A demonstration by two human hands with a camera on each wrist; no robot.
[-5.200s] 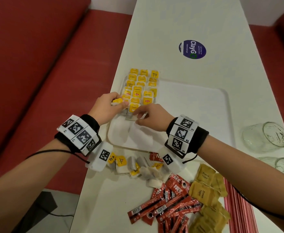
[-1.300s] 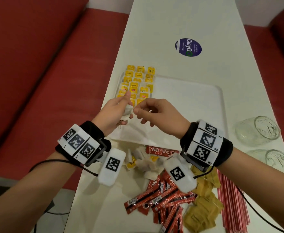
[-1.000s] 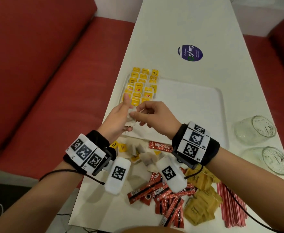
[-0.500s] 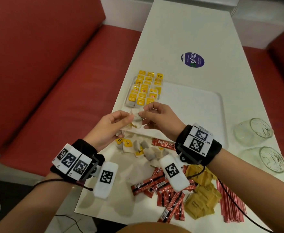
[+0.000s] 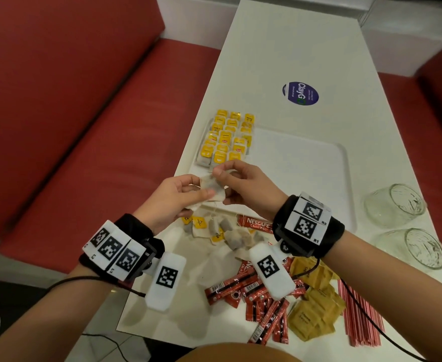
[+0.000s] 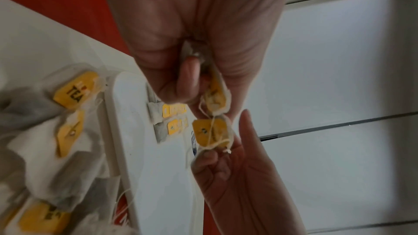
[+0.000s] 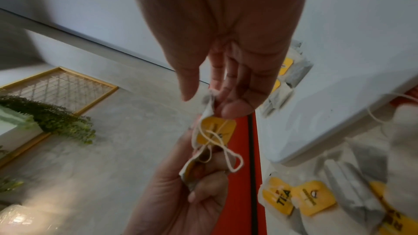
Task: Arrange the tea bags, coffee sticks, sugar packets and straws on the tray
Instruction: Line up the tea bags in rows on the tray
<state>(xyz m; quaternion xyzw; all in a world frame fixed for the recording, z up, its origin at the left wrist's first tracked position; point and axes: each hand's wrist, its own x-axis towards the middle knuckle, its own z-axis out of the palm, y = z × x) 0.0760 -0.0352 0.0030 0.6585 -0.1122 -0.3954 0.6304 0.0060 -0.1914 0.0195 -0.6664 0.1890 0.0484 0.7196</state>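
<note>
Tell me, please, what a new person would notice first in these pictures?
First, the two hands, left hand and right hand, pinching tea bags with tangled strings above the near left corner of the white tray. Next, the neat yellow rows of tea bags at the tray's far left corner. Then the red coffee sticks heaped on the near table.

We see the tray (image 5: 319, 163) lying mid-table (image 5: 293, 48), with rows of tea bags (image 5: 223, 142) filling its far-left corner. Just before the tray's near edge lies a loose heap of tea bags (image 5: 227, 231); nearer still lie the coffee sticks (image 5: 261, 304), with sugar packets (image 5: 316, 309) to their right and straws (image 5: 358, 322) further right. Two glasses (image 5: 397, 202) lie right of the tray. A round sticker (image 5: 300, 93) lies behind it.
</note>
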